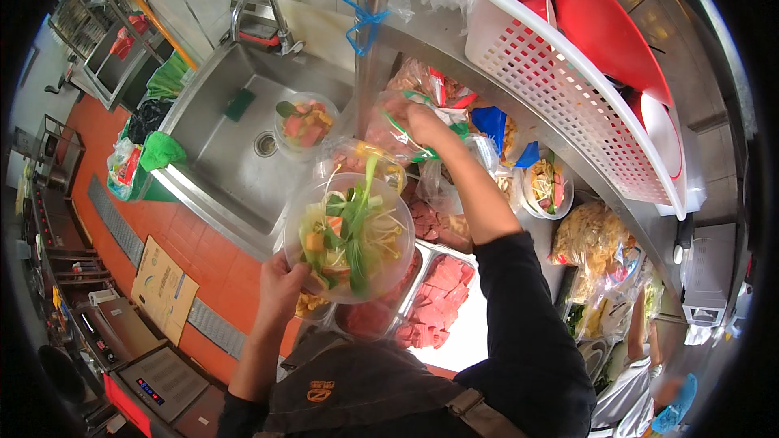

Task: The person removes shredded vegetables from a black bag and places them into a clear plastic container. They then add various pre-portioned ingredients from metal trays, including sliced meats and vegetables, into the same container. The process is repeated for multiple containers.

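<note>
My left hand grips the rim of a clear round plastic bowl, thumb over the edge. Inside lie leafy greens, pale bean sprouts and orange-yellow pieces. Farther ahead, my right hand reaches to a clear plastic bag with pinkish contents; its fingertips are hidden there. Below my right forearm, metal trays hold sliced red meat. A second filled bowl stands at the sink's right side, and another sits right of my right arm.
At left is a steel sink with a tap. A metal post rises near my right hand. A white perforated basket with red dishes stands upper right. Another person works at lower right. Cardboard lies on the orange floor.
</note>
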Tool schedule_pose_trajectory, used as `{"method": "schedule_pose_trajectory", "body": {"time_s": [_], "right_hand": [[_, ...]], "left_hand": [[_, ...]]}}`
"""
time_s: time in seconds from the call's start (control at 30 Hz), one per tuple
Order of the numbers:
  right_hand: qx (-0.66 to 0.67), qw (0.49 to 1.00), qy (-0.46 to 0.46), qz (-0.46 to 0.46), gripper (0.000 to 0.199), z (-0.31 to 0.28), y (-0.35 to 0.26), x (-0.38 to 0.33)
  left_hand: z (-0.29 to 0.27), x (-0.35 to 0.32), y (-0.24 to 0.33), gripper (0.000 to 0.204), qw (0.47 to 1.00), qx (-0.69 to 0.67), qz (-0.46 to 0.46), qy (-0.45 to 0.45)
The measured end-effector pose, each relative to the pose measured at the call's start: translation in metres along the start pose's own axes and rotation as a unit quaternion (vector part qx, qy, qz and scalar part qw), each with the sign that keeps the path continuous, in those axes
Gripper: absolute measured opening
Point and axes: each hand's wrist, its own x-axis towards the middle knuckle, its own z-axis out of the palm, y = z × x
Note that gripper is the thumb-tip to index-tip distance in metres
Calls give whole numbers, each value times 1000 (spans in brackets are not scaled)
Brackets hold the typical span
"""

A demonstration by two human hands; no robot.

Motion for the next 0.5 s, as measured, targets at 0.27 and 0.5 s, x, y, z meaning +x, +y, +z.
{"method": "schedule_pose_trajectory", "body": {"time_s": [0.27,0.5], "right_hand": [[-179,983,-19,-37,35,31,30,53],[-147,986,78,6,32,9,6,25]], "left_hand": [[-14,-21,-14,42,999,-6,-26,23],[-16,-26,-15,41,1000,-19,-8,17]]}}
